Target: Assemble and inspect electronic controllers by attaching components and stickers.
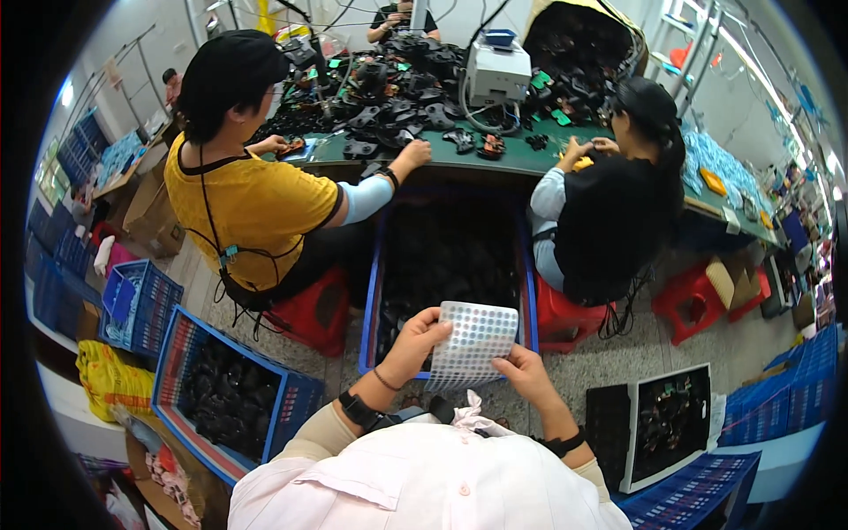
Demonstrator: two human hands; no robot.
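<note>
A pale sheet of small round stickers (477,340), set in rows, is held up in front of my chest. My left hand (415,343) pinches its left edge, thumb on the front. At the lower right edge, my right hand (527,371) grips the sheet between thumb and fingers. The sheet bends a little and its lower end hangs down. Just beyond it stands a large blue crate (369,305) filled with dark parts, partly hidden by the sheet and my hands.
Two seated co-workers, one in a yellow shirt (247,203) and one in black (618,203), flank the crate. A green workbench (530,157) beyond bears piled black parts. Blue crates (283,406) stand at left, a white bin (629,442) at right, and red stools (680,300) on the floor.
</note>
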